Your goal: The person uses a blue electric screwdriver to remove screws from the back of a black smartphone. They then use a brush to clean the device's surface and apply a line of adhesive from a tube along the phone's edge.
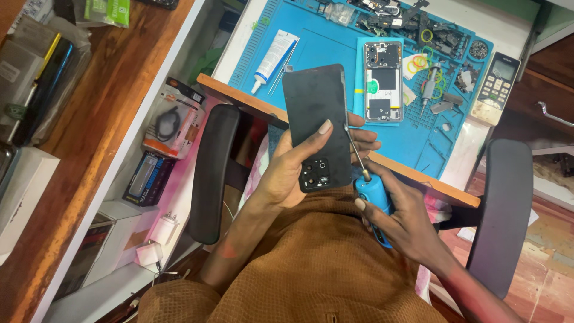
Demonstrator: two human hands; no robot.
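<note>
The left hand (293, 167) was clamped on a thin black slab-shaped smartphone back panel (315, 122), thumb pressed flat across its dark face and the fingers (365, 134) wrapping round the right edge from behind, so the panel stood tilted up above the lap, its camera cut-outs at the lower end nearest the body. Such a panel looked light, stiff and slick, likely brittle if flexed, so the edges seemed the safe place to hold it, as this grip did. The right hand (397, 218) was closed round the stubby blue plastic handle of a precision screwdriver (368, 185), index finger laid along the handle; the slim metal shaft ran up and left to the panel's right edge, where the tip met or nearly met it. Both forearms rose from the lap, elbows in, wrists bent inward toward each other. Beyond the hands, on the blue silicone repair mat (311, 48) covering the desk, an opened phone body with exposed boards (383, 81) lay near the front edge, a white glue tube (274, 54) to its left and a white remote control (495, 87) at the mat's right edge.
</note>
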